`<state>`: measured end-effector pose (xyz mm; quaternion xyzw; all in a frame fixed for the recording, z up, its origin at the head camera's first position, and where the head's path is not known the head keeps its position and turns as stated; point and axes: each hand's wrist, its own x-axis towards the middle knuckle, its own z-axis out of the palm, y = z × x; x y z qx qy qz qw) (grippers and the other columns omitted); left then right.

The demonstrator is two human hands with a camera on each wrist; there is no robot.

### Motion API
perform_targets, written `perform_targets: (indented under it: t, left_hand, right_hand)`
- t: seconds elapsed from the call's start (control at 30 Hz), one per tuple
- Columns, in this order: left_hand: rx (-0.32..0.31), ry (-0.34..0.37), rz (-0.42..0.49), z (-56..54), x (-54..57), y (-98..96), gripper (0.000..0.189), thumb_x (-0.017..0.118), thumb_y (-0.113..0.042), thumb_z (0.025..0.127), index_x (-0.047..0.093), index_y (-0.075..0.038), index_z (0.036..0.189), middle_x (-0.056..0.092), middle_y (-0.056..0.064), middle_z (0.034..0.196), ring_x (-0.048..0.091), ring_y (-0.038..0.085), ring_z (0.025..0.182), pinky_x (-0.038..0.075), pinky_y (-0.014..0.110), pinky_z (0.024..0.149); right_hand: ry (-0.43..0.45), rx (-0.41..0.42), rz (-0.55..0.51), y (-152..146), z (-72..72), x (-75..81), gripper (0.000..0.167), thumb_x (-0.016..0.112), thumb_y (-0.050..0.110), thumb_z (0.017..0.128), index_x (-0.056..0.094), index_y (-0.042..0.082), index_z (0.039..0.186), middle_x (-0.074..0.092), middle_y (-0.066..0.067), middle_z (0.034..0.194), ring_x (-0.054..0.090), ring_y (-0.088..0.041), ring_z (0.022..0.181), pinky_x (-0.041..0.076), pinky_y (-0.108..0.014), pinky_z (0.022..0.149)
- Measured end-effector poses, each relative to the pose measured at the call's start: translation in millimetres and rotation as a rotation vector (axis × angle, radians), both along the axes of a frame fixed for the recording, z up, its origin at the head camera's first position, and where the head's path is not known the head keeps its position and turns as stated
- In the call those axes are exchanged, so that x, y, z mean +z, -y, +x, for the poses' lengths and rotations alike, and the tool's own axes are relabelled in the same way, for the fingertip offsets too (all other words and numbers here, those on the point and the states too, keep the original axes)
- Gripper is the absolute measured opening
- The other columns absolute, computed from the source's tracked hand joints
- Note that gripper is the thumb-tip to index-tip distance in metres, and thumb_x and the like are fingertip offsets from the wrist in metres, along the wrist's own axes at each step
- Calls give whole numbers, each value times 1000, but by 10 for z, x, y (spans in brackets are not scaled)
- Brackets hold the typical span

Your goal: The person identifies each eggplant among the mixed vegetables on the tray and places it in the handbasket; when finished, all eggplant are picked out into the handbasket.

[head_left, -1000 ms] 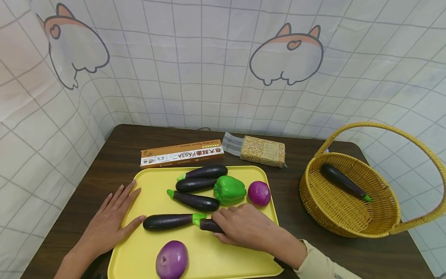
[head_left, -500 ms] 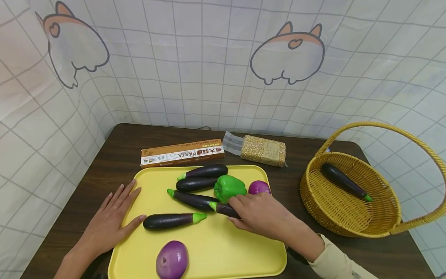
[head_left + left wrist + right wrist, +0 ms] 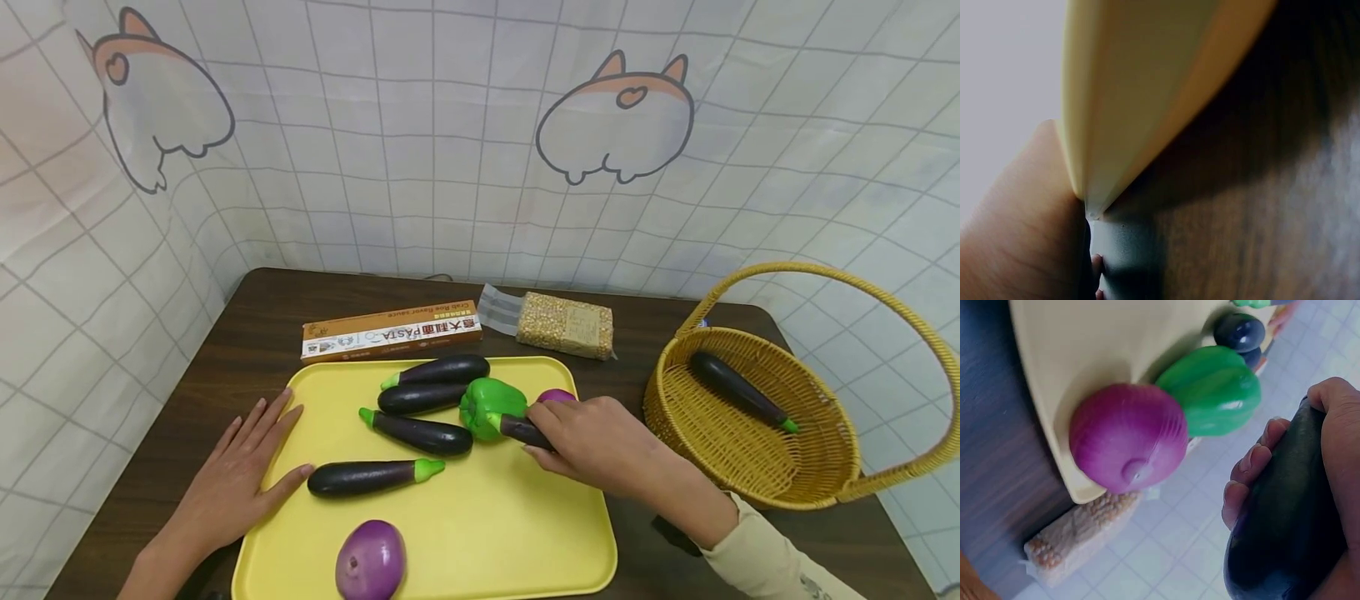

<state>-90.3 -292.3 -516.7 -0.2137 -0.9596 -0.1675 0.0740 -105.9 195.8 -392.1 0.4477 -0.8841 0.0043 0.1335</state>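
My right hand point(image 3: 600, 442) grips a dark eggplant point(image 3: 1285, 512) above the right part of the yellow tray point(image 3: 525, 542); its green stem end points left, in front of a green bell pepper point(image 3: 480, 400). Partly hidden behind this hand is a purple onion point(image 3: 557, 396), seen whole in the right wrist view. My left hand point(image 3: 232, 483) rests on the tray's left rim with fingers spread. Several more eggplants point(image 3: 367, 477) lie on the tray, and another purple onion point(image 3: 370, 560) sits near its front. The left wrist view shows mostly the tray's outer side.
To the right stands a yellow wicker basket point(image 3: 678, 442) with a tall handle and one eggplant point(image 3: 738, 390) inside. Behind the tray lie a pasta box point(image 3: 393, 332) and a bag of corn kernels point(image 3: 566, 325). A gridded cloth point(image 3: 465, 150) hangs at the back.
My right hand has carried the eggplant rightward and a little away from me, from beside the stem of the front eggplant to before the pepper. My left hand has stayed put.
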Motion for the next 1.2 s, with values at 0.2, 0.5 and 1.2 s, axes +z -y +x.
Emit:
perform_targets:
  t: [0.2,0.5,1.2]
  left_hand:
    - [2,-2,2,10,-2,-2,84,67,-51,102,31,-13,168,14,6,176,19,41,158,2,51,128]
    - [2,-2,1,11,-3,-2,84,67,-50,102,31,-13,168,14,6,176,19,41,157,2,52,127]
    - [-2,-5,8,11,7,-4,84,68,-50,102,31,-14,168,14,5,176,19,41,158,2,49,128]
  right_hand:
    - [29,-44,-10,-145,-37,72,30,69,39,103,64,10,110,60,6,82,48,-5,56,41,-25,45]
    - [-1,-148,22,-463,-134,245,35,80,35,95,58,9,104,50,6,74,39,-8,51,34,-25,41]
    - [-5,-296,5,-1153,-347,356,30,67,34,101,50,10,95,39,9,61,34,-7,45,32,-27,41]
